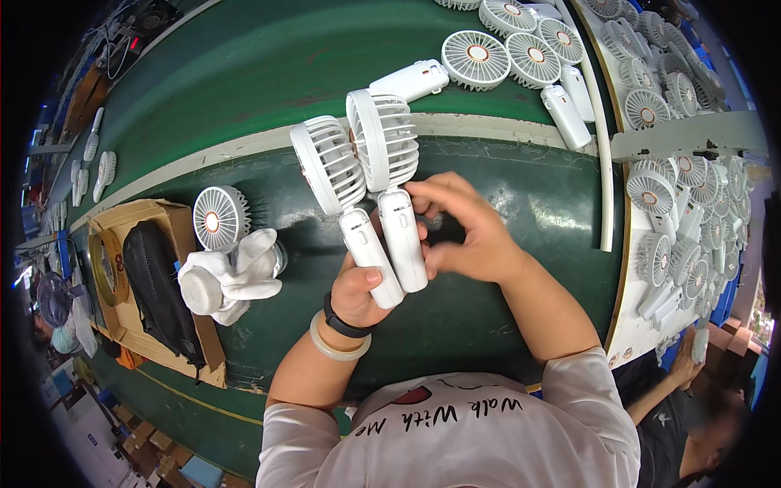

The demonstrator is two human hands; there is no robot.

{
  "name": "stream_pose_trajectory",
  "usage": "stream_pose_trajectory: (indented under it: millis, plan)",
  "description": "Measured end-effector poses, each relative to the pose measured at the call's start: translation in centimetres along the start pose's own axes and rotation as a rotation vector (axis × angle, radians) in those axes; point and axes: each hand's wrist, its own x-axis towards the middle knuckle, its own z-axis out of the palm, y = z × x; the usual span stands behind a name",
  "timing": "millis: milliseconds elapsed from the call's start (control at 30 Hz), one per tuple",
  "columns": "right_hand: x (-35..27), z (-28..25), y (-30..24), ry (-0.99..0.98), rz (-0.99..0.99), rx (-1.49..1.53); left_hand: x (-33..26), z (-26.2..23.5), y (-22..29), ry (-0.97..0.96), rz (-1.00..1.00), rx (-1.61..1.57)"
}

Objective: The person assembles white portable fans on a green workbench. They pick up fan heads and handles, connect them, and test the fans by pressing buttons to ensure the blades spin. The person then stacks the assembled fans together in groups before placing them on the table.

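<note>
My left hand (355, 294) is wrapped round the handles of two white handheld fans, its thumb across the front and fingertips showing at the far side. The left fan (370, 256) and the right fan (403, 240) stand side by side, their round caged heads tilted up and away from me. My right hand (472, 236) is beside the right fan with its fingers apart. Its index fingertip meets the top of that handle, and the thumb is close to the handle's side. Part of the left hand's grip is hidden behind the handles.
Several white fans (477, 61) lie on the green belt at the back right, and more crowd a side table (618, 285). To the left are a fan (221, 218), white gloves (236, 276) and a cardboard box (213, 358) with a black pouch. Another person's hand (687, 370) is at right.
</note>
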Motion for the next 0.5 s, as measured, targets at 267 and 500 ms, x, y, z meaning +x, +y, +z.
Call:
stream_pose_trajectory:
  millis: [267, 500]
  plan:
    - [-0.7, 0.1, 0.5, 0.204, -0.026, -0.209, 0.0, -0.1, -0.3, -0.014, 0.016, -0.020]
    - [-0.4, 1.5, -1.3, 0.110, -0.112, -0.859, -0.6, -0.1, -1.7, 0.154, 0.149, 0.485]
